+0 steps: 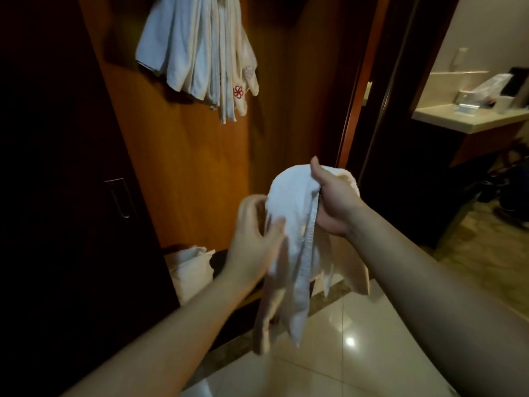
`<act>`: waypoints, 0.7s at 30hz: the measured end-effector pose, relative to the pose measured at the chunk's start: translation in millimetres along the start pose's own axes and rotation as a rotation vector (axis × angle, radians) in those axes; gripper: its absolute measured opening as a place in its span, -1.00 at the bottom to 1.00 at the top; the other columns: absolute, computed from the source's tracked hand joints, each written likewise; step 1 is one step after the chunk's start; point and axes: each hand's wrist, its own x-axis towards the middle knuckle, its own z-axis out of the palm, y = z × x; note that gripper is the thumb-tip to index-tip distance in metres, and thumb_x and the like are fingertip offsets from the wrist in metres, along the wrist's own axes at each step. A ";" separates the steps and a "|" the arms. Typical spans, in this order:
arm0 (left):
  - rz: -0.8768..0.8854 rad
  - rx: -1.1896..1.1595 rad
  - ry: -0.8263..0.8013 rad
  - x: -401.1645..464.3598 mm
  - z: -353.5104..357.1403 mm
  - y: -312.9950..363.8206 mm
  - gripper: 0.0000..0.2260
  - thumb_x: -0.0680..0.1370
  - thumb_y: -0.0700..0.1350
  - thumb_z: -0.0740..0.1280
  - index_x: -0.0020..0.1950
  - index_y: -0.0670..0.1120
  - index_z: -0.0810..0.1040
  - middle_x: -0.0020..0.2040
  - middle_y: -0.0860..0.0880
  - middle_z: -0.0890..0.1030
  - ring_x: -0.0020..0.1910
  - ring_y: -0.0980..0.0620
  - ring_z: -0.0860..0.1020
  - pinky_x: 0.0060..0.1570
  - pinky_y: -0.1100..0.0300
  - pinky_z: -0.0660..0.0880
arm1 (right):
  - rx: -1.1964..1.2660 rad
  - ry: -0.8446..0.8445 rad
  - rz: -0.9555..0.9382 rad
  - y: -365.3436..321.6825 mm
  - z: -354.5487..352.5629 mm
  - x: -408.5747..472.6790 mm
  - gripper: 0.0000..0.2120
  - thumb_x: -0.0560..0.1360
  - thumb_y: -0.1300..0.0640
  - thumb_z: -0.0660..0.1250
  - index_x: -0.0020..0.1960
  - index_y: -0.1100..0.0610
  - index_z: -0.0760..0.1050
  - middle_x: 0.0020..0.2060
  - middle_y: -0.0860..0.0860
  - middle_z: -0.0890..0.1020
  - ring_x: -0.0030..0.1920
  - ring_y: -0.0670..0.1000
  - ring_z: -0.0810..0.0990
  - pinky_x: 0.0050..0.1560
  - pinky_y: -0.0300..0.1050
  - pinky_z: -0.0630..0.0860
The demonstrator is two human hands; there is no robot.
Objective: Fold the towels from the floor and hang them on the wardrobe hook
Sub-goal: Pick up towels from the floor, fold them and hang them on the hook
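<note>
Gripping the limp towel (pixel 292 224) at its bunched top, the right hand (pixel 332 196) curls tight; left hand (pixel 254 236) fingers pinch one hanging edge; soft, light cloth, best taken by corners.

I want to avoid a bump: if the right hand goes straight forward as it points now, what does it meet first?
Probably the wooden wardrobe panel behind the towel that the right hand grips; depth is unclear.

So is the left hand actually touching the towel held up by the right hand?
Touching. The head view shows the left hand pinching the hanging white towel at its left edge, while the right hand grips its top.
</note>
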 end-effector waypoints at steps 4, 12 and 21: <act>0.000 0.314 -0.092 -13.4 20.3 -20.9 -0.33 0.55 0.18 0.32 0.52 0.28 -0.02 0.57 0.19 0.10 0.52 0.10 0.21 0.32 0.08 0.44 | 0.063 0.097 -0.128 -8.7 19.7 1.5 -0.47 0.58 -0.14 0.34 0.35 0.24 0.45 0.14 0.20 0.69 0.11 0.20 0.70 0.12 0.14 0.63; 0.171 0.670 0.112 31.4 28.0 -34.9 -0.16 0.46 0.08 0.48 0.54 0.08 -0.01 0.56 -0.10 0.28 0.45 -0.12 0.39 0.22 0.05 0.47 | 0.121 0.133 -0.214 -33.8 44.6 8.6 -0.44 0.57 -0.21 0.33 0.33 0.22 0.47 0.18 0.17 0.67 0.16 0.17 0.67 0.29 0.18 0.54; -0.094 0.910 0.127 43.9 -37.9 -88.1 -0.88 0.54 -0.14 0.35 -0.05 0.03 0.43 -0.27 0.10 0.41 -0.38 0.16 0.37 -0.47 0.22 0.21 | 0.179 0.343 -0.339 -64.9 -5.1 16.2 -0.52 0.56 -0.15 0.38 0.26 0.20 0.50 0.07 0.14 0.72 0.02 0.13 0.73 0.17 0.14 0.62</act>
